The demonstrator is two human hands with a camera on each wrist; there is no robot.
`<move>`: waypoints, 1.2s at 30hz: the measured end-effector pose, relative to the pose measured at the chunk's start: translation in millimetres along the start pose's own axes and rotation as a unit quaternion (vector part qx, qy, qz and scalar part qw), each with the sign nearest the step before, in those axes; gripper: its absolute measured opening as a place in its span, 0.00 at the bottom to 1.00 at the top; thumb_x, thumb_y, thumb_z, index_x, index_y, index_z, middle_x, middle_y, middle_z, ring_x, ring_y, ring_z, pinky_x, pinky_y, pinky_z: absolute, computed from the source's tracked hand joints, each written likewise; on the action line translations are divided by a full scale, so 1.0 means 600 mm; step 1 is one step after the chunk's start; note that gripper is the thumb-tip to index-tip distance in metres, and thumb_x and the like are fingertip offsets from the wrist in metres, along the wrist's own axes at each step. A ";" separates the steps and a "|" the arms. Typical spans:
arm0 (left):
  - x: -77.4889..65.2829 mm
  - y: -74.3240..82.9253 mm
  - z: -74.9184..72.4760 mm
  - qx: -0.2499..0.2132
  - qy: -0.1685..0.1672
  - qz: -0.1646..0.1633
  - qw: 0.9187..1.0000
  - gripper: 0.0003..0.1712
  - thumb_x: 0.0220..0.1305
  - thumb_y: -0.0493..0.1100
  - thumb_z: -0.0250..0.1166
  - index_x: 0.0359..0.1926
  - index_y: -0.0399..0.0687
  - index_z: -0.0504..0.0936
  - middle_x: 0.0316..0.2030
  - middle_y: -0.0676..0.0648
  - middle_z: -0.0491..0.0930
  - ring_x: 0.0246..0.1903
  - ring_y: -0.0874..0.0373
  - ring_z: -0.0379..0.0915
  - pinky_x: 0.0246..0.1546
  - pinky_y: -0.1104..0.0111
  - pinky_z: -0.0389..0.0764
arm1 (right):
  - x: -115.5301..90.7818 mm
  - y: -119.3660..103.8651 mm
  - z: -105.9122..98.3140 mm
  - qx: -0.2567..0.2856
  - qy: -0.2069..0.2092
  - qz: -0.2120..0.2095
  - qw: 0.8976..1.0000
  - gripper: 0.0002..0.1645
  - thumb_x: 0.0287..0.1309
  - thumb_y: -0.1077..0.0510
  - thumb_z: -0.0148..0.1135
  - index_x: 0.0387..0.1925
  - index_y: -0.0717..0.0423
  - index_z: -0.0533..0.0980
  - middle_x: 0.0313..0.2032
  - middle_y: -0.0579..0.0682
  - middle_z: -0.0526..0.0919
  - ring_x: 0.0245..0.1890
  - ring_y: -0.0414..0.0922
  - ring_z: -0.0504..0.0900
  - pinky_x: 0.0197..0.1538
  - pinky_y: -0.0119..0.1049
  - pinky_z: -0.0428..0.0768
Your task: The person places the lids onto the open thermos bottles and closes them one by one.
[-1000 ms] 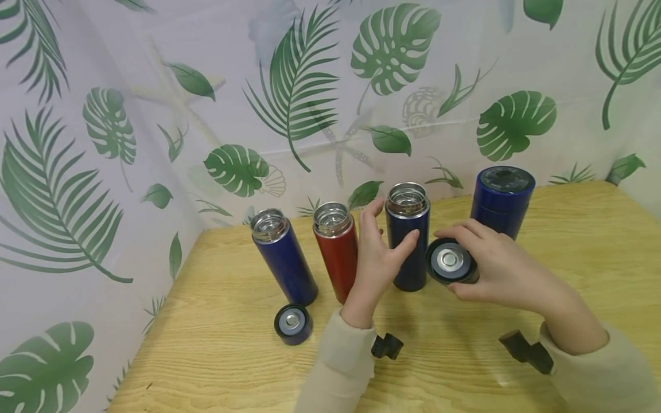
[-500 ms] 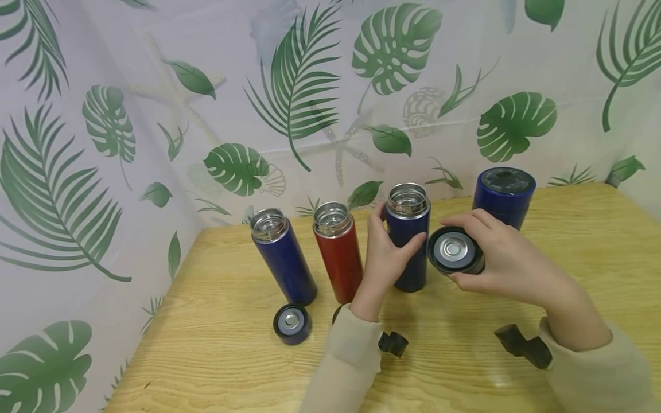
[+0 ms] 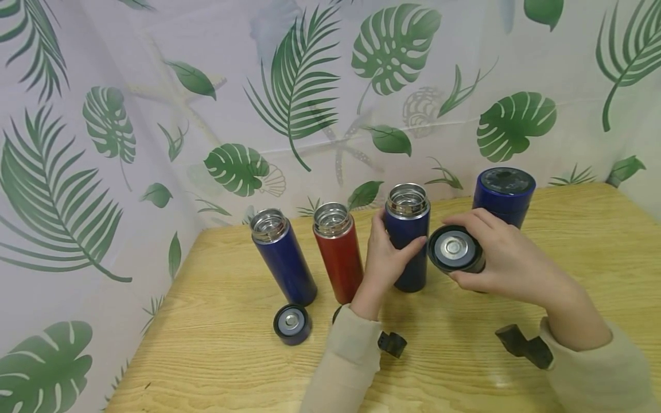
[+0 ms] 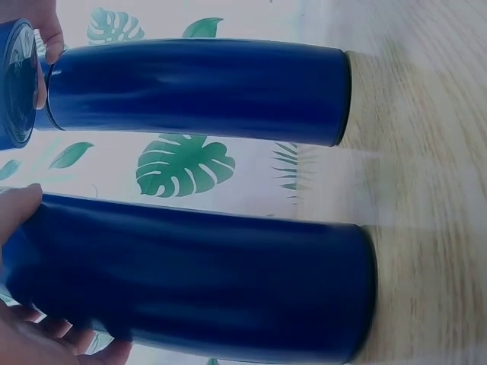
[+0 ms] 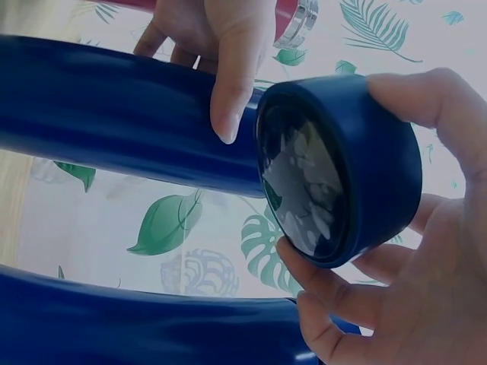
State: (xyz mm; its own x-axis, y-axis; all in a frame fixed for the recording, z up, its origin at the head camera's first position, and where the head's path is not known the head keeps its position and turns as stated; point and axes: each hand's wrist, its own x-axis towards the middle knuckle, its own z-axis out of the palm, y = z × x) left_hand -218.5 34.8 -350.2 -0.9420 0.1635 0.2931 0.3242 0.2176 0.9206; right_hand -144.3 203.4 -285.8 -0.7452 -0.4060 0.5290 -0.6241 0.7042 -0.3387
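Note:
My left hand [image 3: 386, 261] grips the body of a dark blue thermos bottle [image 3: 410, 229], its thumb across the front. The bottle stands upright without its lid, steel neck bare. In the left wrist view the blue bottle [image 4: 190, 274] has the thumb on one side and fingertips on the other. My right hand [image 3: 503, 261] holds a dark blue thermos lid [image 3: 454, 249] just right of that bottle, its inner side turned toward the head camera. From the right wrist, the lid [image 5: 380, 160] shows its glossy top, pinched between thumb and fingers.
Left of the held bottle stand an unlidded red thermos [image 3: 338, 258] and an unlidded blue one [image 3: 286, 264]. A loose lid [image 3: 292, 324] lies upturned before them; another dark edge [image 3: 337, 313] peeks past the left sleeve. A lidded blue thermos [image 3: 503, 198] stands behind the right hand.
The left hand has moved slightly right and taken hold of the dark blue thermos bottle. The right hand has moved the lid a little to the right and up.

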 end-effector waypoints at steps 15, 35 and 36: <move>-0.005 0.013 -0.022 0.041 -0.067 -0.005 0.997 0.43 0.44 0.45 0.71 0.58 0.46 0.57 0.52 0.50 0.66 0.51 0.62 0.62 0.52 0.62 0.65 | 0.000 -0.002 -0.012 0.000 0.037 0.035 0.999 0.42 0.24 0.62 0.74 0.49 0.65 0.66 0.40 0.56 0.72 0.38 0.51 0.71 0.36 0.48 0.70; -0.014 0.033 -0.059 0.055 -0.195 -0.026 0.979 0.47 0.42 0.47 0.72 0.61 0.51 0.54 0.53 0.54 0.66 0.52 0.62 0.62 0.51 0.64 0.67 | -0.004 -0.006 -0.021 0.023 0.046 0.059 0.997 0.43 0.24 0.64 0.75 0.50 0.63 0.67 0.42 0.56 0.73 0.42 0.52 0.71 0.40 0.48 0.69; -0.014 0.033 -0.060 0.053 -0.199 -0.026 0.978 0.48 0.42 0.47 0.72 0.61 0.52 0.54 0.53 0.54 0.66 0.52 0.62 0.62 0.51 0.64 0.67 | -0.004 -0.006 -0.022 0.024 0.048 0.057 0.997 0.43 0.24 0.64 0.75 0.50 0.64 0.67 0.42 0.56 0.73 0.42 0.51 0.71 0.40 0.48 0.68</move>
State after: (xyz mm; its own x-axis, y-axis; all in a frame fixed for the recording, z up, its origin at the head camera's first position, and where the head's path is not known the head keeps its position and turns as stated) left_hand -207.2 3.0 -325.2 -0.8558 0.5067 0.1043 0.3041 0.3298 0.8937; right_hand -137.1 209.2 -275.7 -0.7875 -0.2660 0.5559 -0.5490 0.7126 -0.4368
